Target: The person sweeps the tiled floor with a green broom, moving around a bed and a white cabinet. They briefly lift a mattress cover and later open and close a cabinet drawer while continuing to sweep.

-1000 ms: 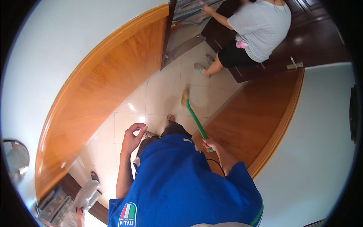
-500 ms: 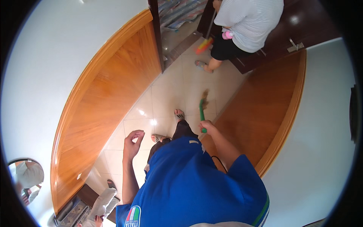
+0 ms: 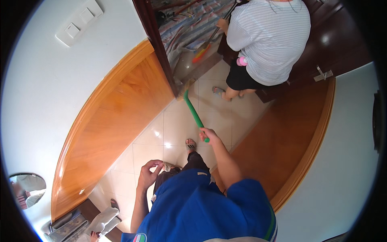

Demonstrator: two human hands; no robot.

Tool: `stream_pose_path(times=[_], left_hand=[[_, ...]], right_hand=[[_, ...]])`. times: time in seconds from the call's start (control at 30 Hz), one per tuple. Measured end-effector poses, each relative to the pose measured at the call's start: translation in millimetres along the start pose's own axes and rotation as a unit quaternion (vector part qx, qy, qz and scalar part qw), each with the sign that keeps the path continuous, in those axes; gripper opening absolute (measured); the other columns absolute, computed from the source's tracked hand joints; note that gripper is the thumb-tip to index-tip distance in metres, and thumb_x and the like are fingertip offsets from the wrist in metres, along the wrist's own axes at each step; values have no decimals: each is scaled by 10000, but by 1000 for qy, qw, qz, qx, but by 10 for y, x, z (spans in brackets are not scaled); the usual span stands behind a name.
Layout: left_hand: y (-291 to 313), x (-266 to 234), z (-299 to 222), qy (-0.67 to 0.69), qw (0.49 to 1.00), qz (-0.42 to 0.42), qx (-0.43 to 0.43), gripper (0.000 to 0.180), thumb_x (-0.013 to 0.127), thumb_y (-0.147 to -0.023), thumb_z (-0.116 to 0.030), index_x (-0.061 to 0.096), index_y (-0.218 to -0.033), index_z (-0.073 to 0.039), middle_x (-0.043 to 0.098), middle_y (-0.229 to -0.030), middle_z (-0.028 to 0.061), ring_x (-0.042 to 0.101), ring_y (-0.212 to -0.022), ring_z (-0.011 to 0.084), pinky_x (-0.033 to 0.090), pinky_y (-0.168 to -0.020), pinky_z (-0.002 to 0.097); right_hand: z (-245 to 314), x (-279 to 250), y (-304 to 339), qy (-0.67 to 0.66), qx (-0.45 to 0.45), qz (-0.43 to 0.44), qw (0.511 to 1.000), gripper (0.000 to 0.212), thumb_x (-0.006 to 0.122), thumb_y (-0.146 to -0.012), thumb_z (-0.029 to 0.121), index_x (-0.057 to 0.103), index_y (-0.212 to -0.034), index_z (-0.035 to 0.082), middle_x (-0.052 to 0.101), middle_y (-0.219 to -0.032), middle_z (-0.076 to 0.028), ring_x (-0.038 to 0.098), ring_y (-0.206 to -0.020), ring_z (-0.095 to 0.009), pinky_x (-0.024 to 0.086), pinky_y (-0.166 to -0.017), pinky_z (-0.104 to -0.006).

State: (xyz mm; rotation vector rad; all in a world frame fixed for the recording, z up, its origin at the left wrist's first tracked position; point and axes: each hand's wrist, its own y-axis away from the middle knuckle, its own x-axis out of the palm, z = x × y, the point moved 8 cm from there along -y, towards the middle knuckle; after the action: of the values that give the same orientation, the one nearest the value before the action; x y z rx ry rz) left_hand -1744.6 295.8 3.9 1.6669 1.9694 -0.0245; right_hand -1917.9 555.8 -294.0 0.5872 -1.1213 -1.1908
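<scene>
A green-handled brush (image 3: pixel 194 113) is in my right hand (image 3: pixel 209 135), its fingers wrapped round the lower part of the handle. The brush slants up and left, with its tan bristles blurred by the foot of the dark door frame. Whether the bristles touch the floor or the frame, I cannot tell. Out to the left, my left hand (image 3: pixel 150 172) hangs by my leg, loosely curled, with a gap between thumb and fingers. Nothing shows in it.
Ahead, a person (image 3: pixel 268 44) in a white striped top holds a long-handled broom (image 3: pixel 201 53) with orange bristles at the doorway. Striped sheeting (image 3: pixel 193 28) lies beyond. Wooden wall panels (image 3: pixel 117 105) flank the tiled floor (image 3: pixel 177 127). Behind on the left is another person's light clothing (image 3: pixel 105 222).
My right hand has swung the brush left and forward, from the open floor to the door frame. My left hand sits lower in view. The other person's broom has shifted left into the doorway.
</scene>
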Motion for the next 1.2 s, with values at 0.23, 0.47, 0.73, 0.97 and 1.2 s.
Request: stream_pose_path(times=[0.23,0.47,0.73,0.97,1.2], left_hand=[[-170,-121,93,6,999,-13,35,207,693,-925,-184,714,-1019,-1,730,-985,110,686,-940,195,527,-874,322],[-69,-156,103,16,1000,-14,15,219,691,-928,-199,711,-1027,-5,731,-990,95,683,-950,191,519,-897,324],[131,-186,213,10,1000,-23,-18,217,685,-930,-201,716,-1033,-13,725,-975,112,678,-944,206,520,-889,331],[153,-234,307,1,994,-90,-54,227,680,-937,-223,713,-1024,-16,726,-983,107,682,-942,198,525,-892,327],[362,-188,524,70,969,-197,-131,259,694,-919,-249,713,-1019,-11,730,-963,105,691,-904,206,534,-850,333]], right_hand=[[-330,-367,1273,56,-63,-89,992,182,559,-954,192,532,-922,15,551,-626,-80,543,-466,-196,457,-420,-357],[-773,-439,870,84,-40,-152,984,205,519,-911,88,605,-817,-73,527,-572,-101,518,-435,-233,434,-414,-385],[-366,146,-217,29,41,37,998,199,563,-934,157,529,-781,34,524,-593,-74,509,-450,-192,423,-424,-319],[-100,109,76,-146,103,86,980,244,582,-981,263,465,-859,86,546,-740,-51,490,-545,-95,382,-467,-208],[-655,400,504,-39,294,53,953,177,560,-972,187,458,-884,71,528,-763,-87,505,-568,-122,450,-490,-217]])
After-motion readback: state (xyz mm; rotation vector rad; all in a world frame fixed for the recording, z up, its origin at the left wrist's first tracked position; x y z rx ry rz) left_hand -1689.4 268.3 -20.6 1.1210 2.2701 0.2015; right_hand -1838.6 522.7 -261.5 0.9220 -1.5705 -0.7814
